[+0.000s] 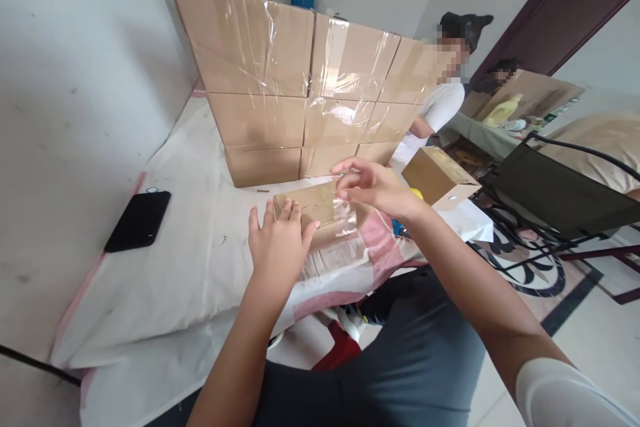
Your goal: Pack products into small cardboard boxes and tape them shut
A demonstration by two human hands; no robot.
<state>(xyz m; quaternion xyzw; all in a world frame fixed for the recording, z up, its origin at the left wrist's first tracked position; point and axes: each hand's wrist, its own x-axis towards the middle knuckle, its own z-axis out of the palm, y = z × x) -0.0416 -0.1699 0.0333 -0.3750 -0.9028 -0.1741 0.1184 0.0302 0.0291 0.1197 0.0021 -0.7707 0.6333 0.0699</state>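
Note:
A small cardboard box [320,213] lies on the cloth-covered table in front of me. My left hand [280,233] rests on its left part with the fingers spread. Clear packing tape [345,217] shines on the box's right end, with a loose-looking strip along the near side. Just above that end is my right hand [373,188], its fingers bent and apart; nothing can be made out between them. Partly behind my right forearm sit a blue object [399,227] and a yellow object [417,193], too hidden to name.
Taped cardboard boxes [265,120] stand stacked as a wall behind the small box. A black phone [139,221] lies at left on the tablecloth [200,267]. Another box [437,177] sits at right, near a person in a white sleeve [445,107]. A folding chair [565,193] stands further right.

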